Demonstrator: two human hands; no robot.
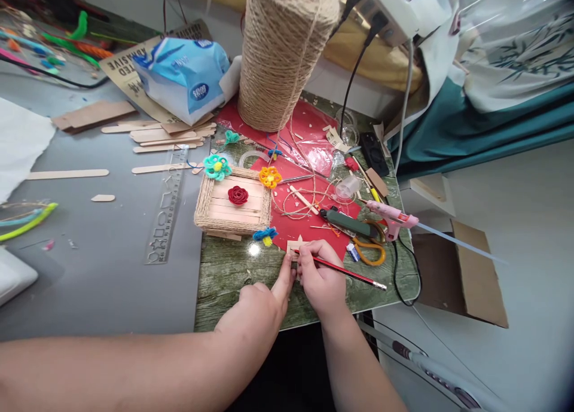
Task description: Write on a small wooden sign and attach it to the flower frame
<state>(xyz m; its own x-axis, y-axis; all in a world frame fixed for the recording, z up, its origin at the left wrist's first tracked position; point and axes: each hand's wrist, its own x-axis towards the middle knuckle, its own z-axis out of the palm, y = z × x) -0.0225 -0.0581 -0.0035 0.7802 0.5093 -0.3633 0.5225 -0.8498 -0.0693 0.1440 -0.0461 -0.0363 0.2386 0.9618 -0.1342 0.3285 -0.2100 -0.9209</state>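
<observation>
Pinched in my right hand (323, 277) is a red-and-black pencil (359, 275), its tip on a small pale wooden piece (295, 243) at the table's front. My left hand (264, 298) presses an extended index finger at that piece, its other fingers curled under. The fingers cover part of the piece. Just to the left lies a square popsicle-stick panel (219, 206) edged with twine. A dark red rose (237, 195) sits in its middle. Around its corners are a teal flower (217, 167), an orange flower (269, 177) and a blue flower (265, 236).
A tall twine spool (280, 59) stands behind the panel, beside a blue tissue pack (183, 77). A clear ruler (167, 208) and loose popsicle sticks (165, 138) lie left. To the right are a pink glue gun (394, 217), a dark green tool (350, 222) and orange-handled scissors (372, 259).
</observation>
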